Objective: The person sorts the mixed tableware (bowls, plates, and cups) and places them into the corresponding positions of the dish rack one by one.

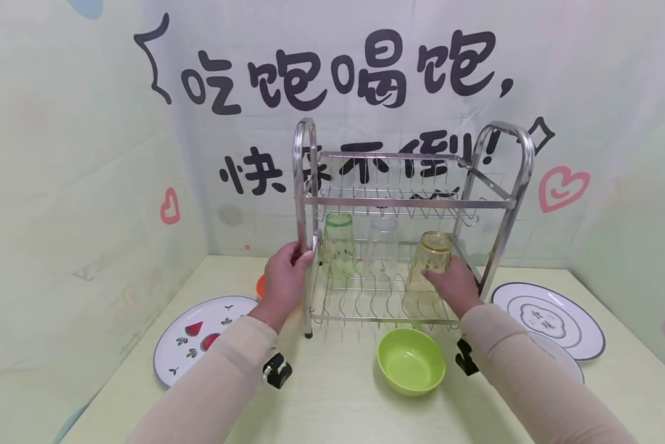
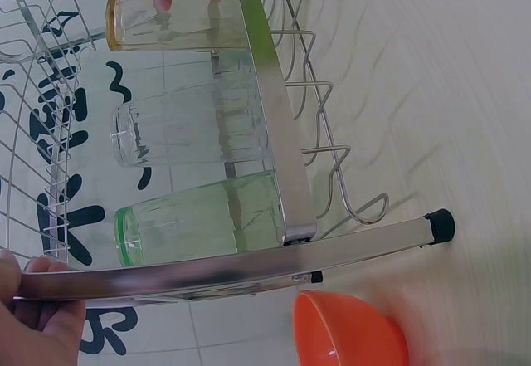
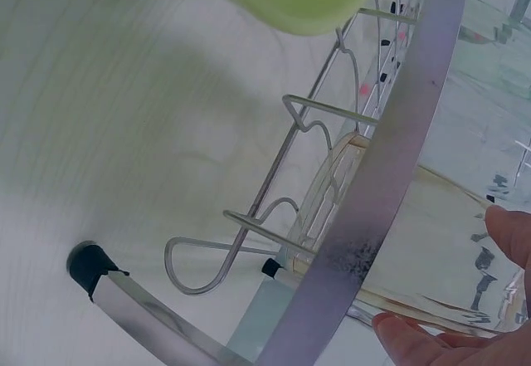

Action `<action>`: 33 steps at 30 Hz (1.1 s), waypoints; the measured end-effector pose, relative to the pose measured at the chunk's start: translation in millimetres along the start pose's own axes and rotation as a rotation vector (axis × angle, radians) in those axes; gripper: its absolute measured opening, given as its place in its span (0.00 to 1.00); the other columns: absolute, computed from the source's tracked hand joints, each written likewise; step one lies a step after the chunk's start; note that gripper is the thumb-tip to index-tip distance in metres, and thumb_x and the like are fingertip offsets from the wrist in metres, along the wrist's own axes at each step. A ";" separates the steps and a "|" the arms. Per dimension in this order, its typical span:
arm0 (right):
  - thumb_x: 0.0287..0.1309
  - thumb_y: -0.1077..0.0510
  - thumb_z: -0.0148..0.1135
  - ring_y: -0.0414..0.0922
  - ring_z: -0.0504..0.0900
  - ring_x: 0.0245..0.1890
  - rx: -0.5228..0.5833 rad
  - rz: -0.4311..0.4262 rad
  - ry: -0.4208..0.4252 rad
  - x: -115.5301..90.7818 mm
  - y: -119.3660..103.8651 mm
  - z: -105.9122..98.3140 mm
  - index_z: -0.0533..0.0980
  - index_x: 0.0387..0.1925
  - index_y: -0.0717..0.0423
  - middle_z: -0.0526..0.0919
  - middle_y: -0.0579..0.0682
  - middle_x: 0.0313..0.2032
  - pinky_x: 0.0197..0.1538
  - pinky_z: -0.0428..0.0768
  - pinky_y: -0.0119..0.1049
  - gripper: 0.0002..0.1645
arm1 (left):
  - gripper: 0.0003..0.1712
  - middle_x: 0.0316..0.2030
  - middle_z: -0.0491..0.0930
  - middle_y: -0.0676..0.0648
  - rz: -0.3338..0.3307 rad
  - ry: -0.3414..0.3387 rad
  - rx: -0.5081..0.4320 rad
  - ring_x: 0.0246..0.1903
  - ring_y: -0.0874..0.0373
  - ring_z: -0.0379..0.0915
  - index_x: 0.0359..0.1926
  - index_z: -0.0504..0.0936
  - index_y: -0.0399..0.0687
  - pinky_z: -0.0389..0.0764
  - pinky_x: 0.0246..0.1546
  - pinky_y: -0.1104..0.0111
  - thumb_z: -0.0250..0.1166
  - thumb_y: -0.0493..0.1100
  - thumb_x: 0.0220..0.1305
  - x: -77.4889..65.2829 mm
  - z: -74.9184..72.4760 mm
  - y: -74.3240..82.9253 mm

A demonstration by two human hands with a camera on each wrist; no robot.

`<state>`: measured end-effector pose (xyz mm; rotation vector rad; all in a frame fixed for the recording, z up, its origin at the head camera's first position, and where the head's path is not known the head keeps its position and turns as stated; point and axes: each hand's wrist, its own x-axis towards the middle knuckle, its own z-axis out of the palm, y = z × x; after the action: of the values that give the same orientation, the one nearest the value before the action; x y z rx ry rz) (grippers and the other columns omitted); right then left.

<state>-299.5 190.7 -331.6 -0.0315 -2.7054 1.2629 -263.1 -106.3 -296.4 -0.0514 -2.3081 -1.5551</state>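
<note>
A two-tier steel dish rack (image 1: 407, 202) stands mid-table. My left hand (image 1: 285, 277) grips its front left post (image 2: 249, 264), and the fingers (image 2: 33, 324) show at the left wrist view's bottom corner. My right hand (image 1: 450, 282) holds a yellow glass (image 1: 431, 262) on the lower tier's right side. In the right wrist view the yellow glass (image 3: 431, 241) sits behind a rack bar (image 3: 390, 175), with my fingertips (image 3: 415, 341) on it. A green glass (image 1: 339, 245) and a clear glass (image 1: 382, 245) stand to its left on the same tier. The left wrist view shows the yellow glass (image 2: 178, 21), clear glass (image 2: 182, 134) and green glass (image 2: 199, 221) in a row.
A green bowl (image 1: 411, 361) sits in front of the rack. An orange bowl (image 2: 348, 333) lies behind my left hand by the rack's foot. A fruit-pattern plate (image 1: 199, 336) lies at the left, and white plates (image 1: 549, 317) lie at the right. Walls close in on three sides.
</note>
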 end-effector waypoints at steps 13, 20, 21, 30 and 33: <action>0.62 0.54 0.60 0.65 0.76 0.51 -0.055 -0.006 0.031 12.9 1.2 1.3 0.65 0.57 0.73 0.75 0.71 0.52 0.54 0.73 0.58 0.31 | 0.14 0.43 0.80 0.40 0.001 -0.001 0.016 0.39 0.52 0.71 0.52 0.78 0.36 0.74 0.37 0.65 0.58 0.40 0.70 1.0 -0.5 -2.0; 0.64 0.53 0.58 0.66 0.74 0.53 -0.041 0.003 0.002 15.9 -1.0 -0.2 0.63 0.60 0.74 0.73 0.72 0.55 0.56 0.72 0.58 0.33 | 0.15 0.42 0.80 0.40 0.001 -0.003 0.019 0.38 0.52 0.71 0.52 0.78 0.36 0.74 0.35 0.67 0.57 0.40 0.70 0.8 -0.4 -1.8; 0.64 0.53 0.58 0.66 0.74 0.53 -0.044 0.000 -0.004 16.7 -1.0 -0.4 0.63 0.60 0.73 0.73 0.72 0.55 0.56 0.72 0.58 0.33 | 0.15 0.42 0.80 0.40 0.001 -0.002 0.020 0.37 0.52 0.71 0.52 0.78 0.36 0.74 0.35 0.66 0.58 0.40 0.70 0.8 -0.3 -1.9; 0.65 0.53 0.57 0.65 0.75 0.51 -0.064 -0.031 -0.018 22.5 -1.9 -2.8 0.66 0.58 0.74 0.75 0.72 0.52 0.55 0.72 0.58 0.30 | 0.15 0.43 0.80 0.40 0.005 -0.004 0.024 0.38 0.52 0.72 0.52 0.78 0.36 0.75 0.36 0.65 0.58 0.40 0.70 0.4 0.3 -1.7; 0.65 0.53 0.56 0.66 0.75 0.51 -0.069 -0.019 -0.017 22.7 -3.7 -2.5 0.65 0.57 0.75 0.74 0.72 0.52 0.55 0.73 0.58 0.30 | 0.15 0.44 0.80 0.39 0.010 -0.006 0.028 0.39 0.51 0.72 0.53 0.78 0.35 0.76 0.37 0.65 0.58 0.40 0.70 -0.1 0.1 -1.8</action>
<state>-321.4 192.1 -324.2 -0.0038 -2.7561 1.1691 -263.4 -107.0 -298.1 -0.0600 -2.3306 -1.5192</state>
